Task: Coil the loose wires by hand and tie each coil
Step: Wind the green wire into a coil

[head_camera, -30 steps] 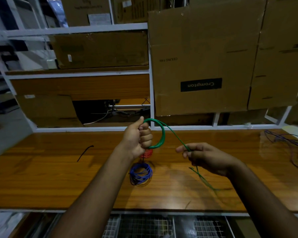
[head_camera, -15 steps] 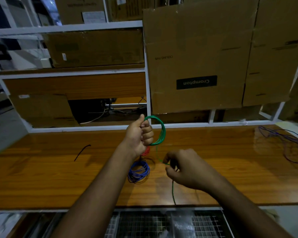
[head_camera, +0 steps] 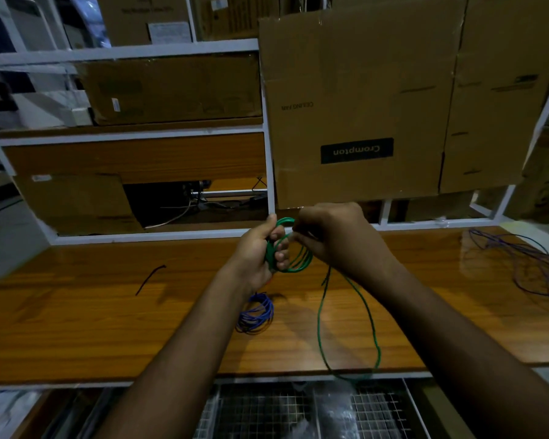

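Slack is the main worry here. The green wire (head_camera: 349, 337) has a few turns gathered into a coil (head_camera: 290, 248) held up over the bench (head_camera: 92, 312), just above the blue coil (head_camera: 255, 315), but a long loose loop hangs from it and drops past the bench's front edge, over the mesh (head_camera: 377, 410) below. If that tail snags on the edge or the mesh when it's pulled in, the next turn will probably come up kinked or yank the coil crooked.

The left hand (head_camera: 260, 251) is clenched around the coil's left side, thumb on top, so the turns are pinned there only. The right hand (head_camera: 339, 239) is right against the coil's top, fingers curled in on the wire, feeding it round. Looks like a weak spot: if the left grip eases while the right hand swaps position, the springy turns could fan open, and this coil isn't tied yet.

Hard to see stuff: the right fingertips are buried behind the knuckles, so the exact pinch point is a guess. The light is dim and the turns blur together, so no counting them. A speck of red shows under the left wrist; can't tell what it is. The purple wires (head_camera: 526, 270), far right of the blue coil, run out of shot. A short black strip (head_camera: 149, 278) lies left of it, maybe a tie.
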Demonstrator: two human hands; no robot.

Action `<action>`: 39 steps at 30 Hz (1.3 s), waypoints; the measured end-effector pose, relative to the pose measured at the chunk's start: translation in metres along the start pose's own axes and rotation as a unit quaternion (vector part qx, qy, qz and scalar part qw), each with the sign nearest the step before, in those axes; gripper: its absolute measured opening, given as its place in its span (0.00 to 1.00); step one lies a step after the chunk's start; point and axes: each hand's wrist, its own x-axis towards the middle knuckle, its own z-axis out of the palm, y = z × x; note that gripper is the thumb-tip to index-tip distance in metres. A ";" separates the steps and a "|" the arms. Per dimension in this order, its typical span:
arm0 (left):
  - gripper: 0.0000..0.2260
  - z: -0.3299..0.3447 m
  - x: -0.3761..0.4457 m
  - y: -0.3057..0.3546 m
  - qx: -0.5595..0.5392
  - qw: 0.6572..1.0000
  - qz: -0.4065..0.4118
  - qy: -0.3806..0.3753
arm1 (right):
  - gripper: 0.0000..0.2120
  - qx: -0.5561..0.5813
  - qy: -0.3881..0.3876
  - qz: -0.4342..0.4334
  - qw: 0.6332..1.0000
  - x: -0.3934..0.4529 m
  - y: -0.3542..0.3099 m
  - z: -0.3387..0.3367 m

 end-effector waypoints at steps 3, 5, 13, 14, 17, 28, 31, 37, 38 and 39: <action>0.21 0.004 -0.003 0.000 0.012 1.000 -0.013 -0.013 | 0.04 -0.056 0.005 0.008 0.998 0.010 0.005 0.002; 0.20 0.004 -0.003 -0.001 0.008 0.999 -0.026 -0.018 | 0.04 -0.093 0.000 0.001 0.996 0.016 0.008 0.003; 0.19 -0.005 0.000 -0.006 0.012 0.993 -0.102 -0.058 | 0.08 -0.034 -0.086 0.052 0.994 0.032 0.027 0.000; 0.19 -0.006 -0.001 -0.006 0.013 0.991 -0.109 -0.072 | 0.10 -0.019 -0.102 0.063 0.993 0.033 0.031 0.000; 0.20 -0.007 -0.001 -0.004 0.026 0.990 -0.106 -0.095 | 0.14 0.031 -0.133 0.069 0.988 0.031 0.042 0.004; 0.25 -0.019 0.004 -0.003 -0.043 0.992 -0.084 -0.085 | 0.05 0.267 -0.232 0.148 0.924 0.006 0.067 0.007; 0.25 -0.028 0.006 0.000 -0.071 0.994 -0.055 -0.062 | 0.04 0.219 -0.315 0.167 0.908 -0.006 0.083 0.003; 0.25 -0.028 0.011 0.003 -0.089 0.995 -0.036 -0.038 | 0.07 0.197 -0.275 0.164 0.927 -0.021 0.065 0.023; 0.25 -0.026 0.012 0.003 -0.086 0.995 -0.031 -0.031 | 0.08 0.251 -0.240 0.183 0.920 -0.022 0.059 0.026; 0.25 -0.024 0.013 0.003 -0.086 0.996 -0.025 -0.024 | 0.11 0.307 -0.210 0.211 0.904 -0.022 0.052 0.028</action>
